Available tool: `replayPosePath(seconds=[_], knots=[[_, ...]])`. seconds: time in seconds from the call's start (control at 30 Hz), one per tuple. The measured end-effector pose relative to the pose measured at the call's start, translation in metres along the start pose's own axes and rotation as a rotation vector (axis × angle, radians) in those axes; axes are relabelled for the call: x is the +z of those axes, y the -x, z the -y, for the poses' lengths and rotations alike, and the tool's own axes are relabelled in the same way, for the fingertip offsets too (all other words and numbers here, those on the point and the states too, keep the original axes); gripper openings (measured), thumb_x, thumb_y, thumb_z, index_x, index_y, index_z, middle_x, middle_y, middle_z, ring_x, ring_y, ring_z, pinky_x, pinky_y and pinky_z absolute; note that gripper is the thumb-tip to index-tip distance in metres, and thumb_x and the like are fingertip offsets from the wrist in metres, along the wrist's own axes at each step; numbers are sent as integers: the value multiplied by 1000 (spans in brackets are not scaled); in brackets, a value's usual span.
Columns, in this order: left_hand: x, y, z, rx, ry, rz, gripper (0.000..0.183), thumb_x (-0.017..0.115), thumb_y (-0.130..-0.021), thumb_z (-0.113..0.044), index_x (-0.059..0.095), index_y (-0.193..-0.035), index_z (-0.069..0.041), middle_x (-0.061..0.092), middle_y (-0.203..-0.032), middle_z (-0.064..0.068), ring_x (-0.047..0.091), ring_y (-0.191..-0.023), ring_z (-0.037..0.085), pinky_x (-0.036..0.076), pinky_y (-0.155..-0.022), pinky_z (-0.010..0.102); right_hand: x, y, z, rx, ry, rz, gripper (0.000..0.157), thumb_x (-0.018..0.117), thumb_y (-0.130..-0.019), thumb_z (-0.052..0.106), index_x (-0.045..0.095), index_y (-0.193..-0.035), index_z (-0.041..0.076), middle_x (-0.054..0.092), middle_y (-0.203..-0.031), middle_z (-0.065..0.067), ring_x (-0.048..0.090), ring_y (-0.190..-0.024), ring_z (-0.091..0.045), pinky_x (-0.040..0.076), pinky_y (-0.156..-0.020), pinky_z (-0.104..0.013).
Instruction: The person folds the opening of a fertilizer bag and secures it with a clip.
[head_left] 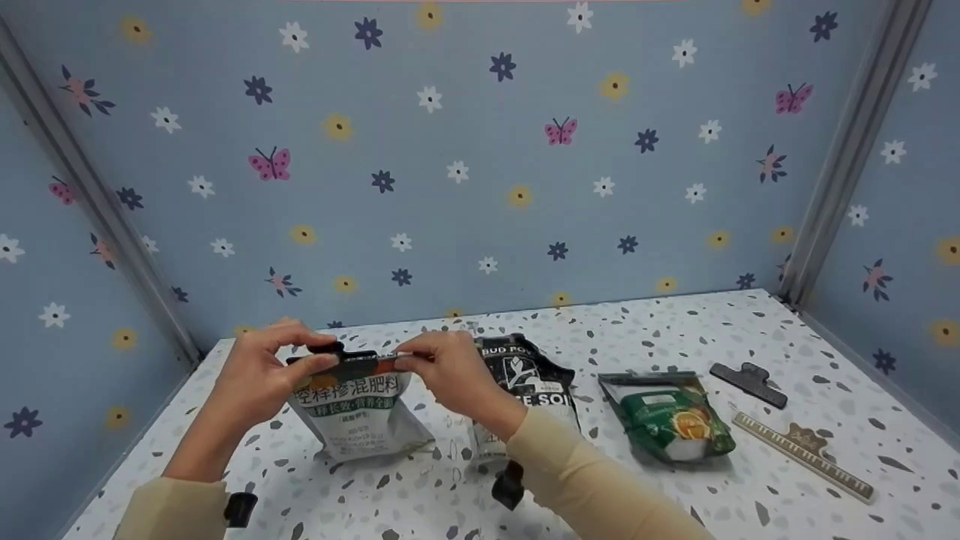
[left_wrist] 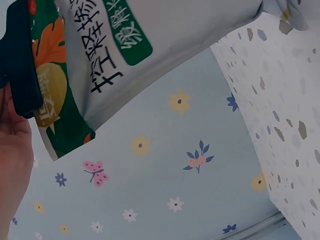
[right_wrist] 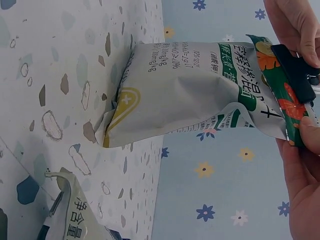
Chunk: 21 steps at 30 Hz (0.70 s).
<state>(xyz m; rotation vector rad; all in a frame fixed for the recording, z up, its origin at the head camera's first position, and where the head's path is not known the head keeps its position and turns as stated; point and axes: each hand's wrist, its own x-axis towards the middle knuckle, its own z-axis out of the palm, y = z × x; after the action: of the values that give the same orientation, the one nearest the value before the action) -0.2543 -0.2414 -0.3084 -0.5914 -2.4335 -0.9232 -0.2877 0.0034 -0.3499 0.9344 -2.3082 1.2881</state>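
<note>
L hand fingers pinch blk clip, R hand fingers pinch top corner of white bag; edge shd be taut, clip sq.

left hand is raised and bent into a pinching grip | right hand is likewise bent into a pinch, at nearly the same height | left forearm is extended forward | right forearm is slanted toward the left

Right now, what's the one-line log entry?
left grip: pinches black clip | right grip: pinches top corner of white bag | clip: along bag's top edge
</note>
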Motion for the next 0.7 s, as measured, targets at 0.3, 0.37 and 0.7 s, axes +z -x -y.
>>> replayPosePath(seconds=[0.3,0.37,0.7], knots=[[6,2,6,-54,14,-3,21,75,-80,-26,73,-100,-23,65,-92,-11,53,-89,9,42,-71,32,0,-1,0,-15,-27,4,14,69,-85,19,75,-98,18,70,-90,9,57,-61,-6,45,-55,-17],[6,3,7,-62,20,-1,22,74,-80,-29,73,-101,-24,65,-94,-10,53,-91,10,42,-74,34,1,-1,0,-10,-27,3,14,69,-85,19,75,-97,19,70,-90,10,53,-56,-5,43,-52,-17],[5,3,11,-101,36,28,31,73,-79,-40,70,-105,-24,64,-105,0,49,-96,19,37,-82,44,0,0,0,-2,-25,14,16,69,-85,19,74,-99,15,70,-92,6,59,-66,-1,48,-60,-16]])
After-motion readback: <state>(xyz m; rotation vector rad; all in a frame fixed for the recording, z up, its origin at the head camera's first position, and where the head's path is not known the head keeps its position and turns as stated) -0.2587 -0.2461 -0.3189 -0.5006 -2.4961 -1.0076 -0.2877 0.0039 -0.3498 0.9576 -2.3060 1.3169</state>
